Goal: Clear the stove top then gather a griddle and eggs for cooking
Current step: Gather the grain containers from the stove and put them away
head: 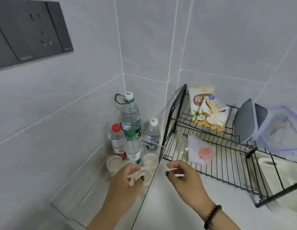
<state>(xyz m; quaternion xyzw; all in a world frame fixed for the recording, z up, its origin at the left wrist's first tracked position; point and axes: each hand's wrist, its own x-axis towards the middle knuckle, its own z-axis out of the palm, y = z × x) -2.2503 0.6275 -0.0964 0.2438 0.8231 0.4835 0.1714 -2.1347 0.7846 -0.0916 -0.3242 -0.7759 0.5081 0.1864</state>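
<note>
My left hand [126, 181] reaches into a clear plastic bin [88, 193] in the counter corner and holds a small clear cup [147, 174], thumb and fingers curled round it. Two similar small cups [113, 162] stand beside it in the bin, one to the left and one behind. My right hand [182, 178] hovers just right of the bin over the white counter, fingers loosely curled, holding nothing. No stove, griddle or eggs are in view.
Several water bottles [131, 117] stand at the back of the bin. A black wire rack [210, 156] on the right holds a coconut snack bag [205, 108], a plastic bag [200, 151], grey lids [245, 122] and a clear container [283, 128]. A wall socket panel [28, 30] is upper left.
</note>
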